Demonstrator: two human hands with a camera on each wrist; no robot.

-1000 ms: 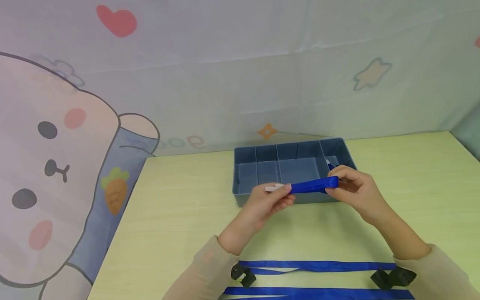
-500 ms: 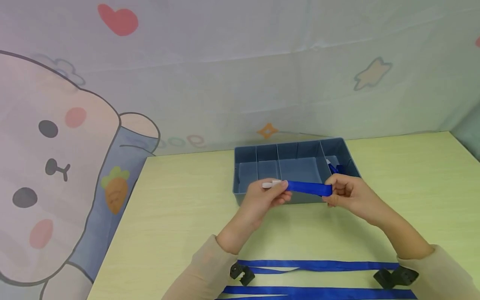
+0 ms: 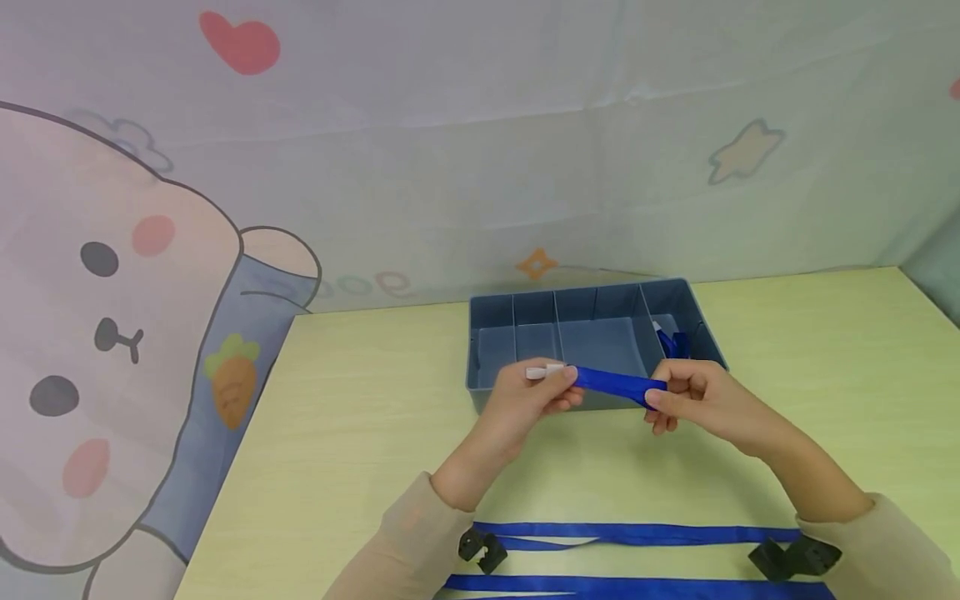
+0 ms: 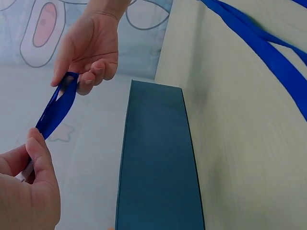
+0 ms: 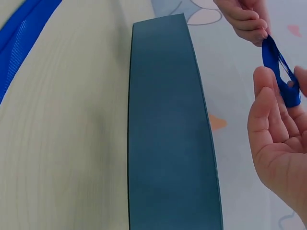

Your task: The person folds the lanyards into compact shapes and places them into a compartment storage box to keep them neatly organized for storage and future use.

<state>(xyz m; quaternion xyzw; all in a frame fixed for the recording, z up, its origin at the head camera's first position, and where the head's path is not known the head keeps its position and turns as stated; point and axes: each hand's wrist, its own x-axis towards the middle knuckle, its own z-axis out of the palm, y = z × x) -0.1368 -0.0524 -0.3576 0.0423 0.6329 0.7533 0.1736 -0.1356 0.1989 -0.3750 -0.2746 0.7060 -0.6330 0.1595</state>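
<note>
Above the front of a grey-blue divided box (image 3: 480, 400), both hands hold a folded blue lanyard (image 3: 611, 382) stretched between them. The left hand (image 3: 517, 417) pinches its left end between thumb and fingers, and a white end piece (image 3: 542, 372) sticks out past the thumb. At the other end, the right hand (image 3: 716, 408) holds the looped fold, thumb on the near side and fingers behind. In the left wrist view the blue band (image 4: 58, 111) forms a narrow open loop near the right hand's fingertips. The right compartment contains another blue bundle (image 3: 678, 343) with a white tip.
Two long blue lanyards lie across the table near its front, one farther back (image 3: 660, 532) and one closer (image 3: 660, 587). Black wrist camera mounts sit by both sleeves, above these straps. A printed cloth (image 3: 480, 167) hangs behind the table.
The right hand has moved slightly down and changed its hold, with its thumb now over the loop end. The lanyard has gone from sloping up to sloping down towards the right. The left hand barely moves.
</note>
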